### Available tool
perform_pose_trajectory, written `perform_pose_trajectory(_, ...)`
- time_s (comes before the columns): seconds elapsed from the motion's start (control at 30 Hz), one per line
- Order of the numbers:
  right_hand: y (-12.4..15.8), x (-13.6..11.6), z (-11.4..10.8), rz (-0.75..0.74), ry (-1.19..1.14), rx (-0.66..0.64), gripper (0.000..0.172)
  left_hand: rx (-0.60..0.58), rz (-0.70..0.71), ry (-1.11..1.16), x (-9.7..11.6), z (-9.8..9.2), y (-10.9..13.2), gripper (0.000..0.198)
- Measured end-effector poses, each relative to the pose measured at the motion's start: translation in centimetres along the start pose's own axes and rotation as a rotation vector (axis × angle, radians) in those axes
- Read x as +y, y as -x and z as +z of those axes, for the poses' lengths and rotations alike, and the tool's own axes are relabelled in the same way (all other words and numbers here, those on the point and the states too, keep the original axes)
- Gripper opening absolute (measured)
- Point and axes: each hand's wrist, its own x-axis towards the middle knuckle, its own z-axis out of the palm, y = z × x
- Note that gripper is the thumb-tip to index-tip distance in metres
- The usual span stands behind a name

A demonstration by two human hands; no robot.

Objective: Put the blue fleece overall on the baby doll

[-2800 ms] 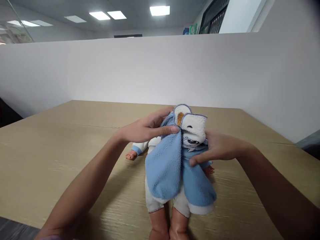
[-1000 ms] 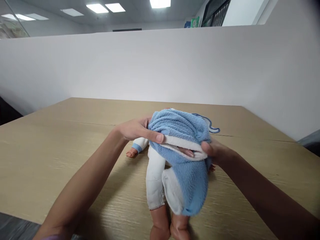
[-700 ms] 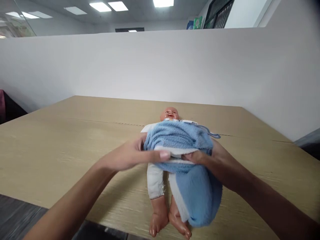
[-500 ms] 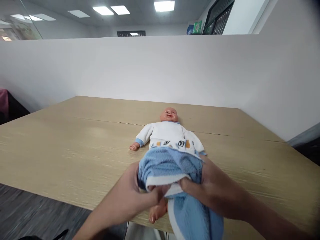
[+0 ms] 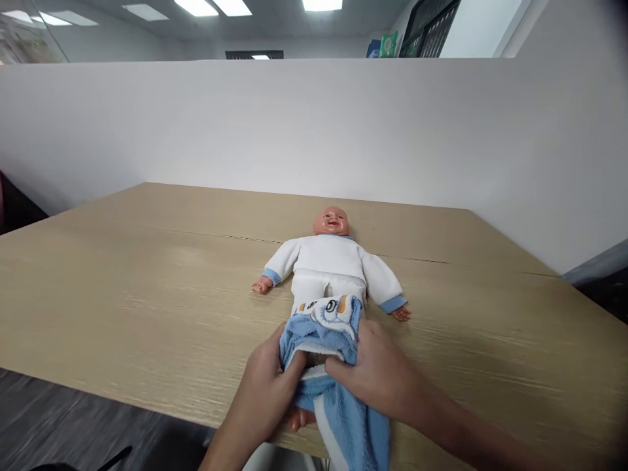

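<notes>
A baby doll (image 5: pixel 331 252) lies face up, its head away from me and arms spread, in a white top with blue cuffs. Over its lower legs sits a blue fleece garment (image 5: pixel 321 332), bunched up, with a white band bearing cartoon eyes and orange patches. My left hand (image 5: pixel 269 373) grips the garment's left edge, thumb on the white trim. On the opposite edge my right hand (image 5: pixel 366 366) is closed, its thumb pressing inward at the opening. One long blue part hangs toward the table's front edge. A doll's foot (image 5: pixel 299 418) shows below my left hand.
The wooden table (image 5: pixel 147 281) has a seam running across it and backs onto a white partition wall (image 5: pixel 294 124). Grey floor (image 5: pixel 73 418) shows at lower left. Dark objects stand beyond the table's left and right edges.
Both hands have drawn the blue garment down toward me and closer together. The doll's white midsection and upper legs are now uncovered, and its hand on the right shows.
</notes>
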Motion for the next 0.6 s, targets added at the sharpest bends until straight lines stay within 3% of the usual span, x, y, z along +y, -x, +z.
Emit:
perform_pose_trajectory(0.17, -2.7, 1.5, -0.7, 0.001, 0.032, 0.046, 0.025, 0.032, 0.006, -0.138, 0.6, -1.1, -2.5, 0.022)
perform_pose_trajectory(0.3, -3.7, 0.8, -1.8, 0.028, 0.075, 0.077, 0.015, 0.046, 0.027, -0.198, 1.3, -1.8, -2.7, 0.019)
perform_pose_trajectory(0.47, -1.1, -2.2, -2.4, -0.114, 0.075, -0.073, 0.003, -0.015, -0.028, -0.027, 2.0, -1.7, 1.0, 0.033)
perform_pose_trajectory(0.6, 1.1, -3.7, -1.4, -0.057, 0.092, -0.170, 0.005, 0.031, -0.085, -0.133, 1.5, -1.1, 4.2, 0.041)
